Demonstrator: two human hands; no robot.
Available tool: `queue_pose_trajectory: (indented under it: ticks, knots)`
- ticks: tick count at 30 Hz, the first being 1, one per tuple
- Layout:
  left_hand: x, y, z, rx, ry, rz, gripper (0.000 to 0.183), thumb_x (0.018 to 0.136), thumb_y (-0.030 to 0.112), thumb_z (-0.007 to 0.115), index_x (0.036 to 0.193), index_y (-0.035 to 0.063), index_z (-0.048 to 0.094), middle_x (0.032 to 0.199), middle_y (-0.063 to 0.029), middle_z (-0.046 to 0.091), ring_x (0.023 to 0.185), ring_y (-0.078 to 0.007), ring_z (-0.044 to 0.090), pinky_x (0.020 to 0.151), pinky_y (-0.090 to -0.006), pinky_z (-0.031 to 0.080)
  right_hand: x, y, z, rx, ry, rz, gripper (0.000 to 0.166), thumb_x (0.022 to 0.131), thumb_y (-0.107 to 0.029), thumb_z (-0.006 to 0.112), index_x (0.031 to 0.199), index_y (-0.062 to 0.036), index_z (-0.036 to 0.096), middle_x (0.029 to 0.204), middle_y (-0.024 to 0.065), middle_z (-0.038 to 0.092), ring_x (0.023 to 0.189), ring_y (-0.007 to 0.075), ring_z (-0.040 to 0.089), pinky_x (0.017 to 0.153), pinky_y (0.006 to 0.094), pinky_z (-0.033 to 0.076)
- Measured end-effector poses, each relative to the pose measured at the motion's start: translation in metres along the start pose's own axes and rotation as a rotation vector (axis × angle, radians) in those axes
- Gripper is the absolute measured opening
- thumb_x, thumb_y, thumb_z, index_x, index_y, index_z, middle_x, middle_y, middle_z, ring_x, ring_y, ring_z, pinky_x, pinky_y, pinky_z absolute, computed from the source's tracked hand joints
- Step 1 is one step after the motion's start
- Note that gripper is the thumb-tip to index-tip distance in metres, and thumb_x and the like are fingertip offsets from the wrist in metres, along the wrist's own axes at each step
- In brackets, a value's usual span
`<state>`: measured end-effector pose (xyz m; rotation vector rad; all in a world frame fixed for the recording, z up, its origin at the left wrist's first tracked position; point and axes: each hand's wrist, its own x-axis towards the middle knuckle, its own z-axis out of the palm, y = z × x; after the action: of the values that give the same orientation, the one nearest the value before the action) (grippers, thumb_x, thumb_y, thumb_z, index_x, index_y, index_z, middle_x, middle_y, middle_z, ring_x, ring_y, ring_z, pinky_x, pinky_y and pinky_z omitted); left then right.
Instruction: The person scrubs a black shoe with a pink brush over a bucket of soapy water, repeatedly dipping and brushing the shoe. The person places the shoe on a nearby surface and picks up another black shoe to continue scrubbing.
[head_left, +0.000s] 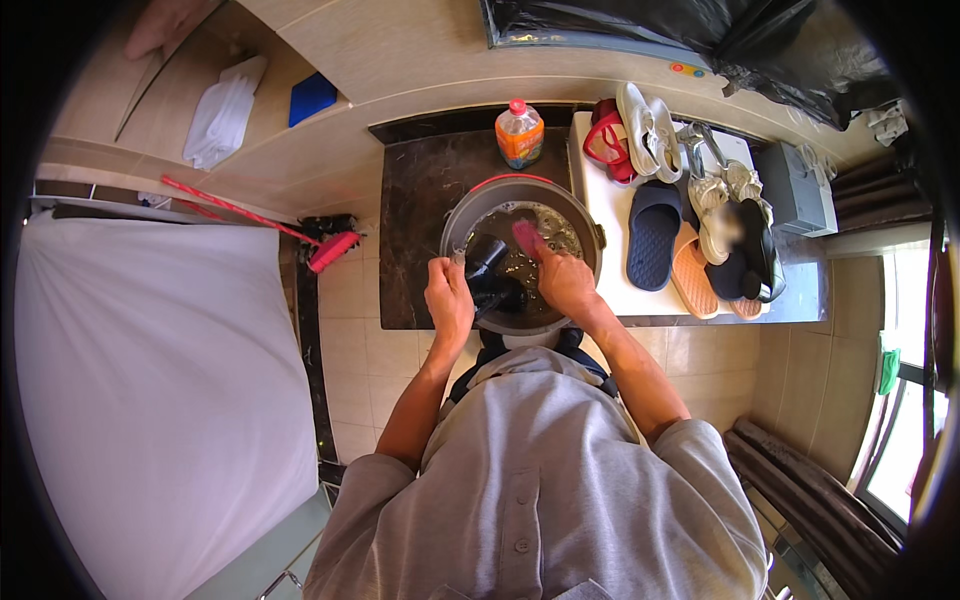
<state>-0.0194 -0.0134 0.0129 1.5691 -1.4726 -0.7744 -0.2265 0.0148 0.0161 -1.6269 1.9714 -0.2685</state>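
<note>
A grey bucket (592, 262) of soapy water stands in front of me. My left hand (450, 294) is at its left side, closed on a glossy black shoe (489, 256). The shoe is tilted over the water, and the hand and dark water hide part of its shape. Inside the rim on the right, my right hand (568, 282) grips a pink scrubbing brush (527, 235). The brush head points away from me, above or at the water's surface, apart from the shoe.
The bucket stands on a dark stone counter (412, 225). Behind it is an orange-labelled plastic bottle (519, 136). On the right, a white board or basin cover (611, 240) holds several shoes and slippers, including a navy slipper (654, 236), near a chrome faucet (691, 146). A pink broom (334, 250) leans left.
</note>
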Motion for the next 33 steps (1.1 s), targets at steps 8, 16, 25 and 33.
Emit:
queue_pose_trajectory:
  ticks: [8,16,25,33]
  knots:
    - [0.002,-0.016,0.004,-0.001,0.067,-0.058,0.034,0.105,0.035,0.056,0.098,0.0024,0.056,0.083,-0.0183,0.063,0.072,-0.0351,0.06,0.07,-0.0447,0.047,-0.017,-0.015,-0.01,0.29,0.207,-0.194,0.031,0.095,-0.015,0.055,0.12,0.0009,0.067,0.107,0.0274,0.07,0.095,0.0422,0.069,0.087,0.0507,0.056]
    - [-0.005,-0.016,0.012,0.029,0.08,-0.081,0.03,0.106,0.034,0.053,0.107,0.0047,0.057,0.081,-0.0143,0.062,0.075,-0.0316,0.06,0.069,-0.0433,0.047,-0.039,-0.046,0.003,0.093,0.268,-0.348,0.036,0.094,-0.009,0.056,0.13,-0.007,0.061,0.081,0.0195,0.065,0.065,0.0365,0.07,0.057,0.0458,0.058]
    - [-0.005,-0.01,0.016,0.043,0.084,-0.09,0.031,0.106,0.036,0.053,0.106,0.0048,0.055,0.083,-0.0167,0.065,0.078,-0.0361,0.064,0.072,-0.047,0.048,-0.015,-0.011,0.011,0.562,0.145,-0.112,0.037,0.099,-0.013,0.052,0.133,-0.004,0.061,0.108,0.0293,0.068,0.097,0.0443,0.069,0.085,0.0476,0.056]
    - [-0.002,-0.021,0.019,-0.013,0.143,-0.009,0.03,0.106,0.035,0.053,0.109,0.005,0.055,0.086,-0.0163,0.065,0.079,-0.0332,0.064,0.075,-0.0448,0.049,-0.038,-0.028,0.023,0.222,0.247,-0.324,0.047,0.092,-0.005,0.058,0.139,-0.0108,0.057,0.085,0.0204,0.066,0.065,0.0416,0.068,0.058,0.0523,0.055]
